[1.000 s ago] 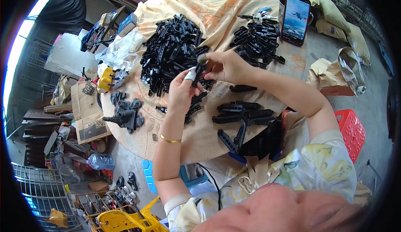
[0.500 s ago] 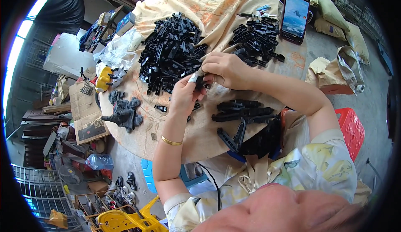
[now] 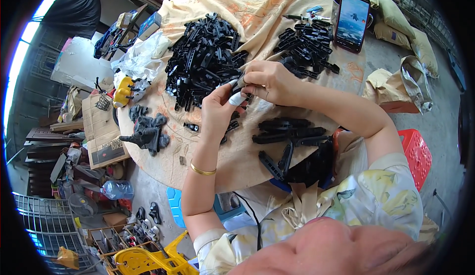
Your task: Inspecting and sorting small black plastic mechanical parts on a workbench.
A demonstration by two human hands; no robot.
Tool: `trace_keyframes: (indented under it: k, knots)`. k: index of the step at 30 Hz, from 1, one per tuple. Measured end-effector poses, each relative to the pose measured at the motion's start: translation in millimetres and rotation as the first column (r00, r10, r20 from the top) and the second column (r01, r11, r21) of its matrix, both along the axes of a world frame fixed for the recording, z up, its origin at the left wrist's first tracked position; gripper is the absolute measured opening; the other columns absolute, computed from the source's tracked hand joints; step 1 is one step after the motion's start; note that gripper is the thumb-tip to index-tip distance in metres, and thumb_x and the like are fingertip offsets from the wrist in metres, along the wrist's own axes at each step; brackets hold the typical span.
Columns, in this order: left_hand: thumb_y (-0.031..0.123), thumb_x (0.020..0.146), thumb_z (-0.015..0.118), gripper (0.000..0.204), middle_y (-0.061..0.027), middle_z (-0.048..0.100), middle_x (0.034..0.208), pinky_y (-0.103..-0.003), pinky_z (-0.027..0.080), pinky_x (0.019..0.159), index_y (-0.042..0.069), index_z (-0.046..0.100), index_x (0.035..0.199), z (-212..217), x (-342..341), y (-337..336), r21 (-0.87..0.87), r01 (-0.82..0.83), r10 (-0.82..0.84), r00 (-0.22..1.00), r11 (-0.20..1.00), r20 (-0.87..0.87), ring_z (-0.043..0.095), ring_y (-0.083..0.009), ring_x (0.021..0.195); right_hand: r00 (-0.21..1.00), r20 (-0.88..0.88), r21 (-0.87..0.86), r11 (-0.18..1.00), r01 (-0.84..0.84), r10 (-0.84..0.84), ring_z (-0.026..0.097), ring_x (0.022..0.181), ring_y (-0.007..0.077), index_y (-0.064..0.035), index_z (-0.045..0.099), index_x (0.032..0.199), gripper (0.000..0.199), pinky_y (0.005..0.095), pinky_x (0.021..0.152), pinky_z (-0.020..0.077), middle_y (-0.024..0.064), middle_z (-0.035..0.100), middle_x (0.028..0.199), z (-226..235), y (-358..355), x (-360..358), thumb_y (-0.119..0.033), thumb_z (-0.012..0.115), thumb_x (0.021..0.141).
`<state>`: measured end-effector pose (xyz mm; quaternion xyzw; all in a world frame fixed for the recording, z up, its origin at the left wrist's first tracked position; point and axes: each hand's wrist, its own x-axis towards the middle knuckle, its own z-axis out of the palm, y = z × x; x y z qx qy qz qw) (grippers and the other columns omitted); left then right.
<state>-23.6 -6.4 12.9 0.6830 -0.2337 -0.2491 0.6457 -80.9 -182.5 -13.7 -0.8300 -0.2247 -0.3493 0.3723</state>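
Observation:
My left hand (image 3: 217, 112) and my right hand (image 3: 271, 81) meet over the table, both closed with fingertips pinched together on a small black plastic part (image 3: 241, 83). Most of that part is hidden by the fingers. White wrapping covers a digit of my left hand, and a gold bangle circles that wrist. Just beyond the hands lies a large heap of black plastic parts (image 3: 203, 52); a smaller heap (image 3: 308, 45) is to its right. Nearer me, longer black parts (image 3: 284, 131) lie stacked below my right forearm. A single black piece (image 3: 191, 126) rests left of my left wrist.
A lit phone (image 3: 352, 22) leans upright at the back right, near a screwdriver-like tool. Dark gloves (image 3: 147, 132) and a yellow toy-like object (image 3: 123, 93) sit at the left edge of the cloth-covered table (image 3: 163, 168). A container of black parts (image 3: 311, 163) is near my lap.
My left hand has turned slightly, so the white-wrapped digit now shows lower and plainer. Both hands stay together at nearly the same place over the table.

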Motion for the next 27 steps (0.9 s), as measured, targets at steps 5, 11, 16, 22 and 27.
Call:
trace_keyframes:
  k: [5,11,16,22,27]
  knots:
    - [0.002,0.083,0.060,0.028,-0.0036,0.065,0.082,-0.018,0.048,0.054,-0.005,0.059,0.111,-3,4,4,0.123,0.011,-0.038,0.975,0.992,0.217,0.060,-0.0062,0.066,0.997,0.078,-0.038,0.999,-0.014,0.017,0.057,0.074,0.0282,-0.0008,0.059,0.083,0.014,0.0351,0.063,0.0470,0.0102,0.054,0.085,0,3,-1,-0.003,0.068,0.073]
    - [0.001,0.084,0.057,0.026,-0.0029,0.064,0.079,-0.018,0.045,0.053,-0.004,0.060,0.109,2,1,3,0.258,-0.028,-0.051,0.953,0.966,0.298,0.056,-0.0039,0.062,0.999,-0.037,0.018,0.999,-0.038,0.038,0.057,0.076,0.0277,-0.0003,0.060,0.083,0.015,0.0346,0.067,0.0472,0.0112,0.054,0.090,-1,3,-3,-0.004,0.069,0.072]
    - [0.002,0.083,0.059,0.026,-0.0013,0.063,0.077,-0.017,0.042,0.053,-0.003,0.060,0.109,0,6,8,0.210,-0.038,-0.033,0.945,0.977,0.326,0.053,-0.0030,0.063,1.000,0.008,-0.043,0.999,-0.018,0.018,0.056,0.078,0.0280,-0.0009,0.061,0.083,0.019,0.0365,0.071,0.0467,0.0099,0.054,0.086,2,-2,1,-0.009,0.072,0.070]
    - [0.004,0.080,0.064,0.027,0.0023,0.060,0.074,-0.019,0.042,0.055,-0.003,0.062,0.106,-2,8,11,0.213,-0.007,-0.074,0.928,0.977,0.366,0.049,-0.0033,0.063,0.999,-0.027,-0.152,0.988,-0.023,0.020,0.057,0.086,0.0296,-0.0016,0.062,0.083,0.024,0.0377,0.074,0.0471,0.0090,0.059,0.087,6,-4,-5,-0.013,0.075,0.067]
    - [0.004,0.077,0.066,0.025,-0.0006,0.062,0.071,-0.022,0.044,0.056,0.000,0.064,0.102,-3,9,14,0.122,0.013,-0.058,0.927,0.992,0.371,0.051,-0.0069,0.060,0.972,0.206,-0.067,0.990,0.128,-0.112,0.060,0.086,0.0305,-0.0014,0.060,0.088,0.030,0.0377,0.072,0.0479,0.0109,0.062,0.086,11,0,2,-0.020,0.075,0.069]
